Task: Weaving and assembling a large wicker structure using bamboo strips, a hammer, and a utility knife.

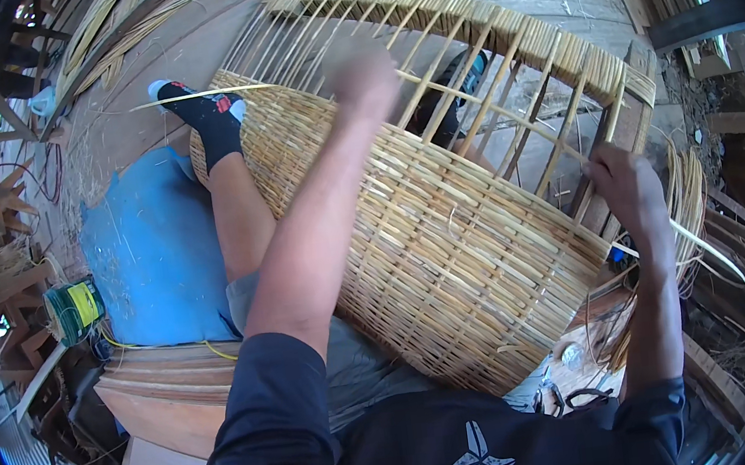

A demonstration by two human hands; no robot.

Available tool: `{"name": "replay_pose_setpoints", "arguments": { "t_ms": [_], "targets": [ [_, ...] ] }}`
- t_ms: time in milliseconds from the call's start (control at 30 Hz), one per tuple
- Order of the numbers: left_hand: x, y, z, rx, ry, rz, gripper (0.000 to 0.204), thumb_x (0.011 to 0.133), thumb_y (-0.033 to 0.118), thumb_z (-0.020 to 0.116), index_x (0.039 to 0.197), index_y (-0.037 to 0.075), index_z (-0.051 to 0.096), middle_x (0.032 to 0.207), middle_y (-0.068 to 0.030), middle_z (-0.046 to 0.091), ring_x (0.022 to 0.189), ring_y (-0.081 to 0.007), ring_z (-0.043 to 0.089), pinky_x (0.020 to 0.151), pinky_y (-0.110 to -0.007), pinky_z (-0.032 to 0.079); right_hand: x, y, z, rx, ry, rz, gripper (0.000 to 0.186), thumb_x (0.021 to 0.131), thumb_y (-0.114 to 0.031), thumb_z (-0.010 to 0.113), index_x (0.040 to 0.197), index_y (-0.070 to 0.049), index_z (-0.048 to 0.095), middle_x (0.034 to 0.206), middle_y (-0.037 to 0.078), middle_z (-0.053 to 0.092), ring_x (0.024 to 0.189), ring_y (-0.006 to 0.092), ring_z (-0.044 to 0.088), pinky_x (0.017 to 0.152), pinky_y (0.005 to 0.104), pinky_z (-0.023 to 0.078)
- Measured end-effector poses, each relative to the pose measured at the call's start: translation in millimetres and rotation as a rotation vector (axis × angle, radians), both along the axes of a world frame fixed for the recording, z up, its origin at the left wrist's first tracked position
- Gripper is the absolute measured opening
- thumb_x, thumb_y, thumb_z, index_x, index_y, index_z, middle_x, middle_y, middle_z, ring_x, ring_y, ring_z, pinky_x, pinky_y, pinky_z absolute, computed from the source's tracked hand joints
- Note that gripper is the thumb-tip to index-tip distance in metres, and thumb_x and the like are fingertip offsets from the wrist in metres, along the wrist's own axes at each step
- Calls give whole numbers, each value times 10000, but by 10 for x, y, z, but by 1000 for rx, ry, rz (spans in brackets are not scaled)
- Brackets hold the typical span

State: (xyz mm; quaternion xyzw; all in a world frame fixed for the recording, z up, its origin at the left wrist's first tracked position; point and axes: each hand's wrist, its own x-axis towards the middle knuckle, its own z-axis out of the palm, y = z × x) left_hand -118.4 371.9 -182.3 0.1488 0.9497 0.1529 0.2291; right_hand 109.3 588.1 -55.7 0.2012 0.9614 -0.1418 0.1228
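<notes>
A large woven rattan panel [449, 251] lies slanting across my lap. Its lower part is tightly woven, while bare upright stakes [515, 108] span the gap to a wrapped rim [495, 18] on the far side. A long pale rattan strip [507, 112] runs among the stakes, with one end sticking out beyond my right hand. Closed fingers of my right hand [632, 187] grip this strip near the panel's right edge. My left hand [363, 80] is over the stakes at the upper middle, close to the strip; motion blur smears its fingers.
A blue sheet [151, 250] lies left of my socked foot [205, 118]. Stacked boards [165, 397] and a green-and-yellow roll [75, 308] are at the left. Rattan bundles lie at the upper left [151, 18] and right [689, 194]. Timber crowds the right side.
</notes>
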Motion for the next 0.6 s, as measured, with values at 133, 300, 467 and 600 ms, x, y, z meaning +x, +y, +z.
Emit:
{"name": "replay_pose_setpoints", "arguments": {
  "t_ms": [133,300,467,600],
  "targets": [
    [-262,-306,-312,108,-108,137,265,917,280,512,1007,49,609,938,-116,613,840,-217,609,813,-401,467,-46,-34,150,-76,-20,-30,181,852,-183,554,876,-9,600,673,149,607,627,260,602,580,367,451],
    [-271,-200,-304,112,-280,109,370,869,321,566,1100,36,615,1111,-177,619,1023,-284,603,926,-369,440,79,126,66,-212,-29,-68,119,847,-91,558,897,9,597,620,109,574,549,145,563,531,299,438],
    [-401,-288,-434,152,-362,149,303,855,302,517,901,38,658,777,-128,670,774,-225,642,810,-365,455,-9,42,-55,-134,17,-15,134,860,-87,529,929,2,602,590,75,548,530,131,541,511,299,427],
    [-382,-408,-505,442,-484,288,238,849,256,529,861,50,648,811,-110,673,740,-171,637,742,-345,460,-131,-23,199,-353,-257,-213,195,873,-83,498,1015,-24,618,571,20,519,495,55,486,441,241,370]
  ]
}}
